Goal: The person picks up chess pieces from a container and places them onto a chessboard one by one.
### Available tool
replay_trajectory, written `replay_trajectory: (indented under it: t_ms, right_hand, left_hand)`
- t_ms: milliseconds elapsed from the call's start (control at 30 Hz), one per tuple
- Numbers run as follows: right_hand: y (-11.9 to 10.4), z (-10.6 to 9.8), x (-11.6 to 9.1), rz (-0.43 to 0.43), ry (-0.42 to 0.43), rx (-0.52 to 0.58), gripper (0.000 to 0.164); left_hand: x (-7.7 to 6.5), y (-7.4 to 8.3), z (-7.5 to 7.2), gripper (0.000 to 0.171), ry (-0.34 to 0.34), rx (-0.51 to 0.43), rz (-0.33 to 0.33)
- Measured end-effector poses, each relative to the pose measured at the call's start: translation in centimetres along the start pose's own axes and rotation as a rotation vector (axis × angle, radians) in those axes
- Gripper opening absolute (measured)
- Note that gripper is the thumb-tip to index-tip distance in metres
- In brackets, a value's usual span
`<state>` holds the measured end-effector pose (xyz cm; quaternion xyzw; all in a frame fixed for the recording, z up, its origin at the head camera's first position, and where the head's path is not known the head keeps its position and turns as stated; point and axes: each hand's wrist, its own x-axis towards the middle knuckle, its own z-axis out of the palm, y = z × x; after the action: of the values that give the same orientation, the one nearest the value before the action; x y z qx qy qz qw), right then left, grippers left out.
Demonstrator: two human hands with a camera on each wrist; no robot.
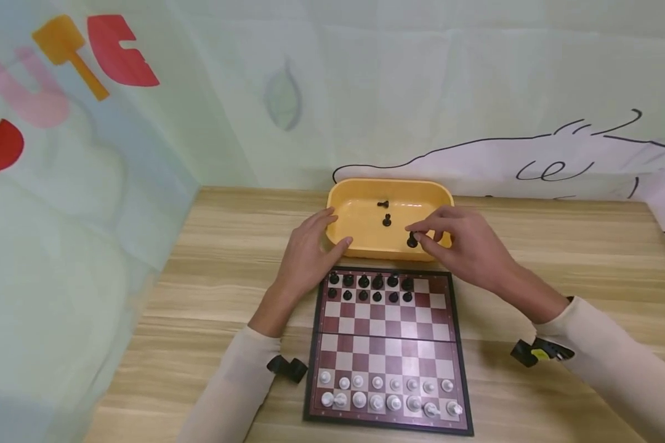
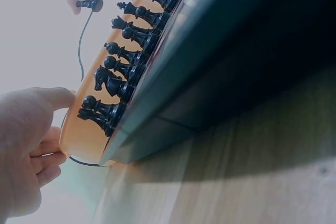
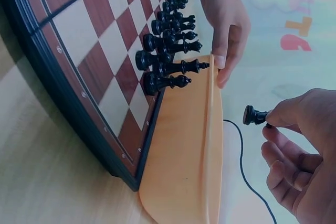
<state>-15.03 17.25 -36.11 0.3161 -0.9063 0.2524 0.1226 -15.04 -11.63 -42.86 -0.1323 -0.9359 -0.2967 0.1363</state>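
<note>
In the head view, my right hand (image 1: 468, 249) pinches a small black chess piece (image 1: 412, 240) between thumb and fingertips, over the front right of a yellow tray (image 1: 360, 237). The right wrist view shows the held piece (image 3: 254, 115) tilted on its side, its wide base pointing away from my fingers. My left hand (image 1: 307, 255) grips the tray's left end, thumb on the front rim and fingers around the side. Two more black pieces lie inside, one a little behind the other (image 1: 386, 220). Black chess pieces (image 2: 118, 85) stand in two rows on the chessboard (image 1: 388, 347), near its tray side.
White chess pieces (image 1: 377, 402) stand in two rows at the board's near end. The board lies on a wood-grain table (image 1: 210, 271), directly in front of the tray. Behind rises a pale printed cloth (image 1: 366, 92). A black band with a small device (image 1: 543, 352) sits at my right wrist.
</note>
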Motion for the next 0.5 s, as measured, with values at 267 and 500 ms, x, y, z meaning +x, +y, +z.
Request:
replay_trajectory:
  t_ms: [267,500]
  right_hand:
    - [0.0,0.2,-0.9,0.008,0.004,0.016,0.022]
    - [0.2,0.7,-1.8,0.024,-0.015,0.034,0.021]
  left_hand:
    - [0.0,-0.1,0.0,0.060,0.005,0.003,-0.006]
    - [0.0,0.0,0.0,0.059,0.001,-0.001,-0.004]
